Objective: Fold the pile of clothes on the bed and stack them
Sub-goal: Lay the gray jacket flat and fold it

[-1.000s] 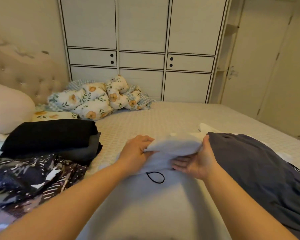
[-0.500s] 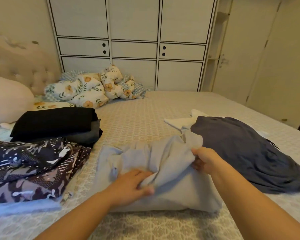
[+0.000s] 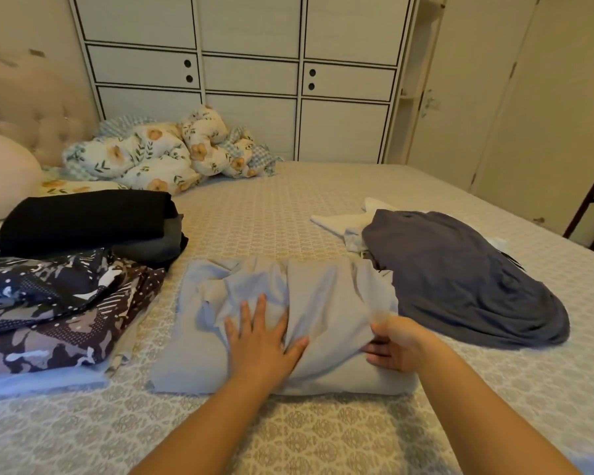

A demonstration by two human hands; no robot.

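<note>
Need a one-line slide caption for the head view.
Left hand flat on light blue garment, right hand at its edge, on the bed.

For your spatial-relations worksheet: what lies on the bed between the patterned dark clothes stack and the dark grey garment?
In the head view, the light blue garment lies there, with the left hand flat on it.

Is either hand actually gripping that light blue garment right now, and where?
The right hand pinches the light blue garment at its right edge; the left hand only presses flat on its middle.

Head view, down over bed (image 3: pixel 288 214)
</note>
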